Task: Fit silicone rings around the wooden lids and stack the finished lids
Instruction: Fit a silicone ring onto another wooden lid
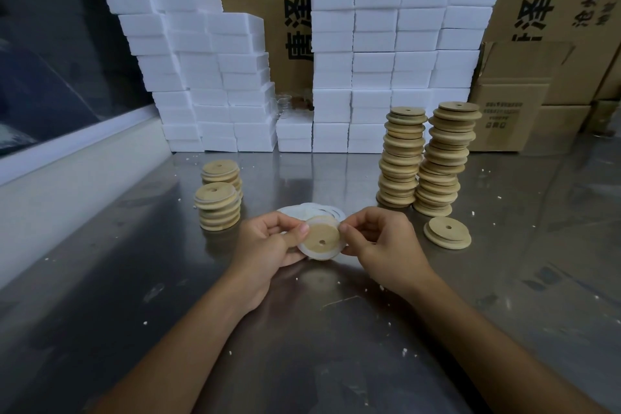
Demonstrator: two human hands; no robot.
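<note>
Head view, single frame. I see both hands raised just above the steel table (134, 279), sharing one wooden lid (322, 241) between them. The left hand (268, 242) grips the lid's left edge, thumb laid over the face and the other fingers curled beneath. The right hand (379, 239) pinches the lid's right edge, fingers curled around the rim. The lid is tilted toward the camera, small centre hole visible, and a translucent silicone ring (306, 252) sits around its rim; I cannot tell whether the ring is seated all the way round. Directly behind the hands, flat on the table, lies a loose pile of spare silicone rings (322, 210), overlapping each other. To the left stand two short stacks of lids (217, 205), one in front of the other and touching. To the right stand two tall stacks of lids (426, 158), side by side and both leaning a little. A single lid (447, 232) lies flat on the table just in front of the right-hand tall stack, apart from it. Along the back of the table, white foam blocks (386, 54) are piled in columns, with cardboard cartons (517, 111) behind and to the right. Small white crumbs (405, 350) are scattered over the table surface.
</note>
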